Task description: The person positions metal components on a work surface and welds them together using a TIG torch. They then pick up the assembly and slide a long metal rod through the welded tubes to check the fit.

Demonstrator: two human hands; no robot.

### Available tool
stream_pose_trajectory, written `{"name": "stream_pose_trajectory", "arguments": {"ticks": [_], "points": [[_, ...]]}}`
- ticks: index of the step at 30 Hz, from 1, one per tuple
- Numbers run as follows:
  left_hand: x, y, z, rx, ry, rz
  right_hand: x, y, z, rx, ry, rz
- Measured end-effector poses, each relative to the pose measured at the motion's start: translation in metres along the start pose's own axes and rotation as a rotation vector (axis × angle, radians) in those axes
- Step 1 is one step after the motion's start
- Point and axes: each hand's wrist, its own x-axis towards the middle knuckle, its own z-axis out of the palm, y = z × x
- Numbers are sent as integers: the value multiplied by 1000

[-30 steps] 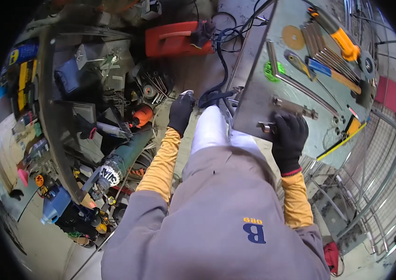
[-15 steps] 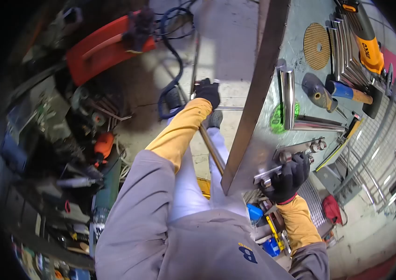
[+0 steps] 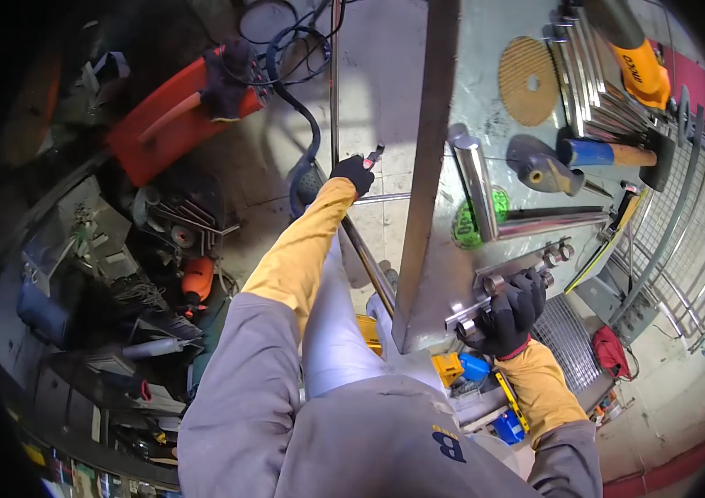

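One small tool (image 3: 376,154) sits clenched in L hand (image 3: 354,174), while R hand (image 3: 518,311) curls at metal bracket (image 3: 464,315) nr table (image 3: 470,104) edge, grip unclear, so a nudge might knock bracket off.

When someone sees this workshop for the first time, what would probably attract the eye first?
Probably the large red case at the upper left, then the orange-and-black tool at the upper right. Next could come the shiny metal pieces near the lower end of the table, beside the black-gloved right hand.
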Motion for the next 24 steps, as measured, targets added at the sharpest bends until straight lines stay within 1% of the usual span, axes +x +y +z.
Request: {"name": "stream_pose_trajectory", "arguments": {"ticks": [2, 3, 4, 5, 6, 7, 8, 10, 12, 13, 14, 15, 16, 17, 18, 19, 20, 21, 22, 24], "points": [[-23, 1, -30, -127, -93, 17, -1, 1, 1, -19, 30, -18], [-43, 10, -52, -64, -117, 20, -2, 1, 3, -64, 46, -36], [-57, -6, -48, -307, -98, 0, 0, 1, 5, -65, 84, -38], [-56, -35, -49, -274, -144, 107, -2, 1, 4, -62, 85, -22], [-59, -51, -42, -245, -191, 214, -1, 1, 5, -3, 112, -6], [-115, -1, -79, -670, -112, 56, 2, -1, 1, -2, 131, 12], [-139, 4, -84, -859, -106, -56, -1, 1, 0, 28, 130, 31], [-182, 10, -107, -781, -121, -41, -3, -1, -6, 30, 156, 13], [-223, 19, -125, -759, 85, -63, -6, -4, -14, 70, 219, 12], [-244, 19, -131, -733, 97, -56, -10, 1, -13, 106, 174, -19], [-265, 15, -136, -634, 221, -15, -19, -5, -22, 116, 205, -18], [-285, 12, -143, -533, 348, 29, -27, -10, -33, 87, 249, 25], [-308, 12, -150, -506, 372, 41, -35, -12, -41, 61, 294, 67], [-333, 13, -155, -478, 443, 104, -43, -14, -39, 80, 472, 140], [-357, 14, -157, -452, 513, 167, -57, -15, -46, 143, 449, 292], [-382, 25, -157, -432, 541, 177, -66, -13, -42, 195, 513, 447], [-408, 43, -155, -497, 581, 197, -72, -9, -34, 254, 569, 598], [-433, 58, -151, -562, 619, 217, -77, -4, -27, 333, 594, 706], [-455, 66, -147, -541, 642, 221, -77, -3, -26, 358, 611, 698], [-480, 85, -140, -410, 642, 268, -73, 7, -23, 353, 580, 779]]}}
